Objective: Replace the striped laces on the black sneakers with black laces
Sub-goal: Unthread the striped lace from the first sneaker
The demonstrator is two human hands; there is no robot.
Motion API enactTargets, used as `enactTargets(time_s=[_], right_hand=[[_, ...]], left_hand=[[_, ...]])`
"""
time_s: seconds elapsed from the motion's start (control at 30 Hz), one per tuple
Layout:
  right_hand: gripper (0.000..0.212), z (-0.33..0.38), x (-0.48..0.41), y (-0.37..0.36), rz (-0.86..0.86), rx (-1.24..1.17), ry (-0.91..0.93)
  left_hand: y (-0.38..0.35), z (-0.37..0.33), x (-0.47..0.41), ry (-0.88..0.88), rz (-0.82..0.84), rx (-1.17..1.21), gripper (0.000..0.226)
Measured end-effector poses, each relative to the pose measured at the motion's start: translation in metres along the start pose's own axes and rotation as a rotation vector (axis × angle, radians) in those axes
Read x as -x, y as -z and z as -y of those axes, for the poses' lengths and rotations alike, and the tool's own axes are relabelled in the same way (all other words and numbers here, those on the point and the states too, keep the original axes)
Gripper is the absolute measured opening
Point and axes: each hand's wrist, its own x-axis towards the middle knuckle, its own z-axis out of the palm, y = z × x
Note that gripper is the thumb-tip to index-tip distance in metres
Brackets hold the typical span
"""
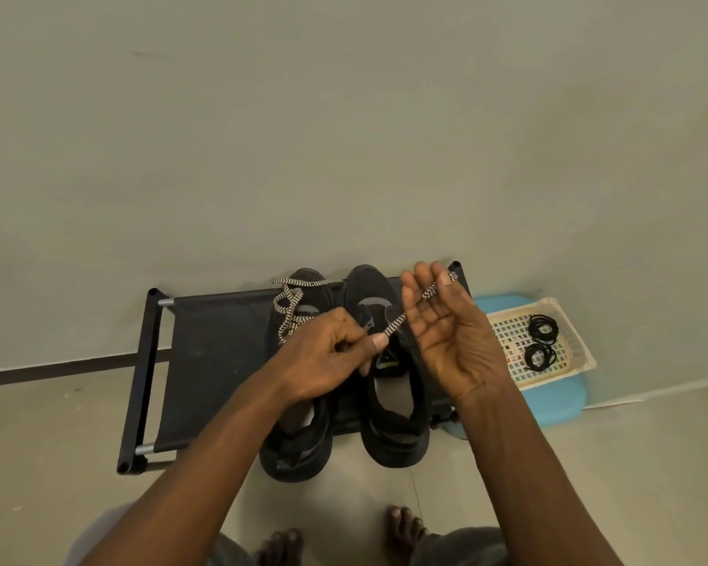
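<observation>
The left hand [332, 355] pinches a striped lace [397, 322] that runs up across the straight, open fingers of the right hand [446, 337], above the black sneakers [389, 418] on the bench [205, 353]. Two coiled black laces [542, 328] lie in a white basket [583, 355] at right.

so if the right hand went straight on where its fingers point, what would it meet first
Probably the plain pale wall behind the black fabric rack; the right hand seems raised above it, depth unclear.
</observation>
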Motion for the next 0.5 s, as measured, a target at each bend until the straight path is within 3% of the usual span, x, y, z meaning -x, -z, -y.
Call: enactTargets(time_s=[0.13, 0.23, 0.3, 0.4, 0.5], right_hand=[[0.015, 0.004, -0.005, 0.007, -0.116, 0.145, 0.146], [0.014, 0.001, -0.007, 0.015, -0.269, 0.515, 0.316], [0.017, -0.002, -0.007, 0.019, -0.283, 0.782, 0.373], [0.014, -0.007, -0.002, 0.019, -0.085, 1.087, 0.206], [0.021, -0.01, 0.005, 0.011, 0.103, 1.162, -0.097]], left_hand=[[-0.003, -0.009, 0.003, -0.028, 0.041, 0.039, 0.044], [-0.002, -0.019, 0.007, -0.082, -0.003, 0.0, 0.044], [-0.003, -0.028, 0.009, -0.157, -0.052, -0.042, 0.043], [-0.003, -0.036, 0.01, -0.281, -0.199, -0.071, 0.03], [0.003, -0.031, 0.006, -0.255, -0.451, -0.049, 0.019]])
